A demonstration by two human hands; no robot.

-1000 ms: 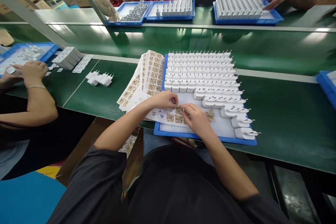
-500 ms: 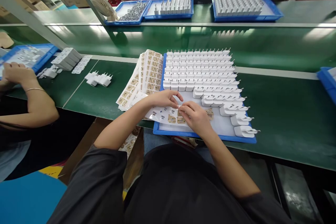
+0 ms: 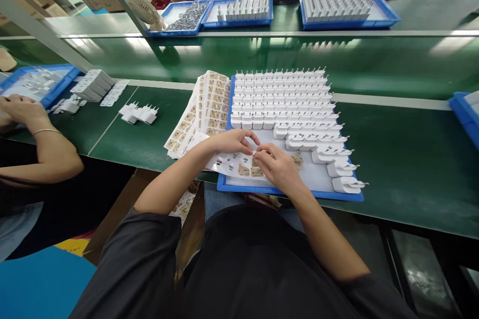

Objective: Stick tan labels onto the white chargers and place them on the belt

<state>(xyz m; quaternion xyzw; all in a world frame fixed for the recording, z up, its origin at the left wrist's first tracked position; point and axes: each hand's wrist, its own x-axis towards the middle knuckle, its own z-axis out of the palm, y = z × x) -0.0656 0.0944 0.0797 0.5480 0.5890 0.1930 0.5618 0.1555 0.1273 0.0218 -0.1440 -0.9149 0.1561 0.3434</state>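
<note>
My left hand (image 3: 232,140) and my right hand (image 3: 277,167) meet over a label sheet (image 3: 234,164) lying on the near part of a blue tray (image 3: 284,192). Both hands pinch with fingertips together at one spot on the sheet; what they pinch is too small to name. The tray holds rows of white plug adapters (image 3: 284,97) standing upright, with several more lying on their sides along the right (image 3: 342,167).
A fan of label sheets (image 3: 202,112) lies left of the tray. Loose adapters (image 3: 140,112) sit further left. A co-worker's arm (image 3: 41,147) rests at the left by another blue tray (image 3: 56,84). Beyond the green belt stand more blue trays (image 3: 348,7).
My right hand has drawn up and left to meet my left fingertips. The co-worker's hand at left moved further left. The hand at the far right tray has gone.
</note>
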